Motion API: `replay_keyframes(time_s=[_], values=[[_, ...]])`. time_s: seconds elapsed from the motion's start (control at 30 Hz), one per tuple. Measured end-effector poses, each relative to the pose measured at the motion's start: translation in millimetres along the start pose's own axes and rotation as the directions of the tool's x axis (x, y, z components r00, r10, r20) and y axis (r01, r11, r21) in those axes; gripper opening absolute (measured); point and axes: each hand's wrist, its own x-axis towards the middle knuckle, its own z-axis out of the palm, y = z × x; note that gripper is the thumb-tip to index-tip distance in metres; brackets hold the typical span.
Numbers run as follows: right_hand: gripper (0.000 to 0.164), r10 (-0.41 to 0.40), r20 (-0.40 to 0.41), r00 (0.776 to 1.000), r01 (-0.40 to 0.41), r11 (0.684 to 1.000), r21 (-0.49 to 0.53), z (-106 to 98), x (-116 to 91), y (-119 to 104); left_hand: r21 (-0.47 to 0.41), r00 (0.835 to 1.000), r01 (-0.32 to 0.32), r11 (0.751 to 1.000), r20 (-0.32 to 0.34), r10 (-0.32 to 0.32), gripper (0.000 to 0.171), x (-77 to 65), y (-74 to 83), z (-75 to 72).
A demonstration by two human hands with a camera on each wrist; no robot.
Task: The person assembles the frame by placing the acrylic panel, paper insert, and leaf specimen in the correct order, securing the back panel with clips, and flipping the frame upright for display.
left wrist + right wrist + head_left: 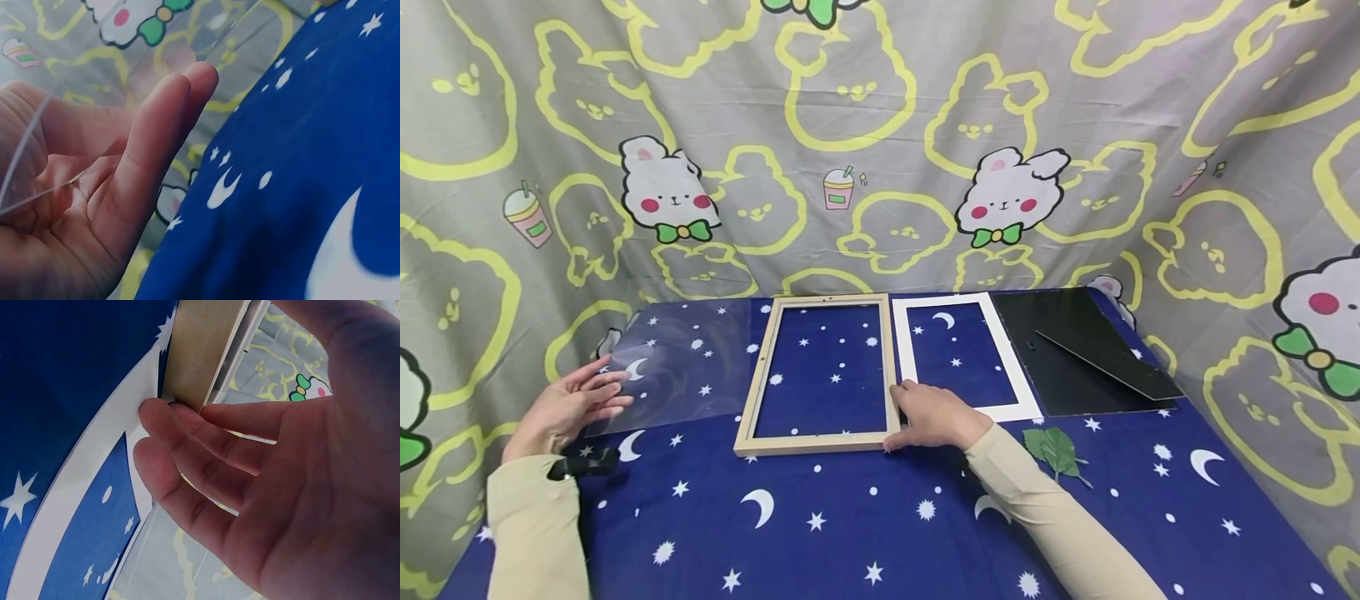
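At the left, my left hand (pixel 576 404) pinches the outer edge of a clear plastic sheet (pixel 681 358). In the left wrist view, thin edges of the sheet cross the palm, and one finger looks hazy through it. A light wooden picture frame (pixel 891 350) lies in the middle. My right hand (pixel 936 417) touches its right side near the front corner, fingertips against the wood's outer face and fingers loosely bent. Just right of the frame lies a white mat board (pixel 1007 350) with a rectangular opening, partly behind the right hand.
A black backing board (pixel 1060 392) with a raised stand flap (pixel 1105 367) lies at the far right. Green artificial leaves (pixel 1054 452) lie in front of the mat board. Blue star-and-moon cloth (pixel 820 550) covers the table, and a patterned curtain (pixel 865 125) hangs behind it.
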Motion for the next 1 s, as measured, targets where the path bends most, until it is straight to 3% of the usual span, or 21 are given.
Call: replay_keyframes(time_s=[0.23,0.5,0.8,1.0], values=[[0.093,-0.004,-0.009,1.000,0.004,1.000,0.002,0,-1,0,0.019,0.999,0.010,1.000,0.034,-0.011,0.087,11.0,-5.2,15.1],[0.093,-0.009,-0.004,1.000,0.009,1.000,0.004,0,-1,0,-0.008,0.995,-0.035,0.999,0.095,0.035,0.083,22.7,-12.5,28.9],[0.093,-0.008,-0.005,1.000,0.008,1.000,0.002,0,-1,0,0.039,0.997,0.023,0.999,0.076,-0.026,0.085,35.4,-18.7,52.1],[0.092,-0.010,-0.011,1.000,0.010,1.000,0.000,-1,-1,0,0.120,0.998,0.033,0.992,0.048,-0.039,0.086,40.3,-17.9,71.4]])
